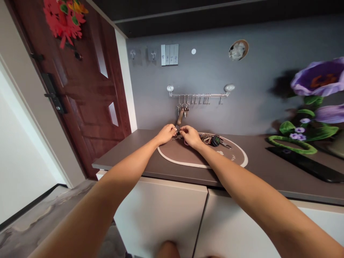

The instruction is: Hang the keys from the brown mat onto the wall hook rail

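Note:
My left hand (pixel 166 134) and my right hand (pixel 190 136) meet over the brown oval mat (pixel 185 158), their fingers pinched around a small key ring (pixel 177 128) between them. Exactly what hangs from that ring is too small to make out. More keys and fobs (pixel 206 138) lie on the mat just right of my right hand, beside a round black fob (pixel 215 141). Behind my hands, several keys (pixel 184 109) and a tan strap (pixel 181 116) hang from the hooks of a metal rail (pixel 200 95) on the grey wall.
A dark red door (pixel 91 89) stands at the left. To the right, a purple artificial flower (pixel 317 79) and a long black object (pixel 306 163) rest on the cabinet top (pixel 258 172). Two clear hooks and a small panel (pixel 170 55) are on the wall; a dark shelf (pixel 201 18) overhangs.

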Action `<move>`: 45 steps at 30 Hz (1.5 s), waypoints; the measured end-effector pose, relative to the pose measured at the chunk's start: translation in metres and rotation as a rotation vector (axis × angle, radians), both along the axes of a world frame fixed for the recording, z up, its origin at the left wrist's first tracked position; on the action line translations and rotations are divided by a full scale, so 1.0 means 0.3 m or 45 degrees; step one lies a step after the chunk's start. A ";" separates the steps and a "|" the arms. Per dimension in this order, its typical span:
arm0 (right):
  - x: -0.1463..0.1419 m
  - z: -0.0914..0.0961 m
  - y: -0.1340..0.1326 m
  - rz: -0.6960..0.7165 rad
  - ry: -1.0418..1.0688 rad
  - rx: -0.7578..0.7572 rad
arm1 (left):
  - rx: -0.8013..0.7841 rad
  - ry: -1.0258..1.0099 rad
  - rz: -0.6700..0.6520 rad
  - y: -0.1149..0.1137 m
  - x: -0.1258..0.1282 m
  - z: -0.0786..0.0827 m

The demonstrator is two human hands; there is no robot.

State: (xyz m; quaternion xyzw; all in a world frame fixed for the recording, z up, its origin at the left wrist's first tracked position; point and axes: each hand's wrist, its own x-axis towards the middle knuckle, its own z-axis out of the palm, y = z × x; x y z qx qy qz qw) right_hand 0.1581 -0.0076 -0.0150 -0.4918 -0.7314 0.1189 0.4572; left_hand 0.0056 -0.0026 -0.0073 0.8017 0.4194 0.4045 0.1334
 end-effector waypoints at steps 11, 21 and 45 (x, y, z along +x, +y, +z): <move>0.001 0.002 -0.003 0.070 0.085 0.048 | -0.118 -0.228 -0.130 0.020 0.001 -0.021; 0.013 0.010 -0.004 0.023 0.021 0.181 | -0.092 -0.237 -0.092 0.020 0.004 -0.024; 0.037 0.032 0.003 0.052 0.312 0.171 | 0.150 0.169 0.011 0.009 0.030 -0.042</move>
